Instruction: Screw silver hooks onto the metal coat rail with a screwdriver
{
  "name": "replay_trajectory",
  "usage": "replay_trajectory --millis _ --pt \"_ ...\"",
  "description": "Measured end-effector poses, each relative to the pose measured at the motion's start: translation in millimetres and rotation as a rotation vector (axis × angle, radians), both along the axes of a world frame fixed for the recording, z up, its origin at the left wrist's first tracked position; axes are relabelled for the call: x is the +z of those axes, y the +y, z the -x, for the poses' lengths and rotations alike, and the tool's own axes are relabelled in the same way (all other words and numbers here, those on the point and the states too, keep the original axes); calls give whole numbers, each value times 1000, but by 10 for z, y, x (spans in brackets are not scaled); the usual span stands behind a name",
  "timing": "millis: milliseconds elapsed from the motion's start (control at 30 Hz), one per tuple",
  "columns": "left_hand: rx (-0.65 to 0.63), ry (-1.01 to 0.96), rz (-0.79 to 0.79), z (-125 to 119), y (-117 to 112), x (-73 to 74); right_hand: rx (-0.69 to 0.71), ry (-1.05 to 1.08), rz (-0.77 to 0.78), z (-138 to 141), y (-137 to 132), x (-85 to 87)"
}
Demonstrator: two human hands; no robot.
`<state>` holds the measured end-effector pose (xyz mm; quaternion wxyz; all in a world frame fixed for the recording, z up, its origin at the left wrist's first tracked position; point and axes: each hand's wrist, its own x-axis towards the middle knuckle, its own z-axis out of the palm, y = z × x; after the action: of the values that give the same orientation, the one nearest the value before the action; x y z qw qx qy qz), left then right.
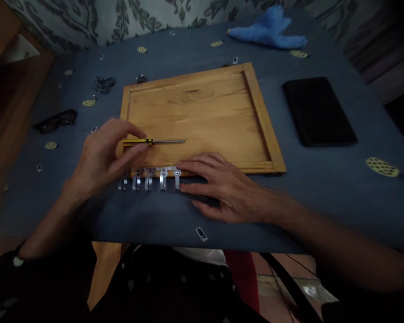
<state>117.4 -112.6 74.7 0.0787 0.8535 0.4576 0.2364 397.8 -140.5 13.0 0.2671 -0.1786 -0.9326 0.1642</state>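
A screwdriver with a yellow-and-black handle is level over the wooden tray-like board, its thin shaft directed right. Thumb and fingers of my left hand close around its handle. Along the board's near edge runs a metal hook rail with several shiny hooks hanging toward me. A cross-head screw shows at its right-hand hook. My right hand lies palm down with fingers stretched and spread, fingertips touching the board's edge and the right end of the rail.
Sunglasses and a small dark tangled item lie left of the board. At the right is a black tablet-like slab. A blue plush toy sits at the back by the wall. A patterned blue cloth covers the table.
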Motion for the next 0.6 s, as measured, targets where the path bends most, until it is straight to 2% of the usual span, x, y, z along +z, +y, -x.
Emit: replay_trajectory --millis 67,167,367,600 --pt "-158 35 4 -120 -174 26 -2 -2 -4 3 0 4" --pt "-260 135 28 -277 -337 -27 -4 26 -20 18 -2 -1" --pt "-233 217 28 -417 -382 -171 -16 68 -62 49 -9 -17" --pt "-204 211 59 -404 -419 -245 -34 48 -80 58 -18 -43"
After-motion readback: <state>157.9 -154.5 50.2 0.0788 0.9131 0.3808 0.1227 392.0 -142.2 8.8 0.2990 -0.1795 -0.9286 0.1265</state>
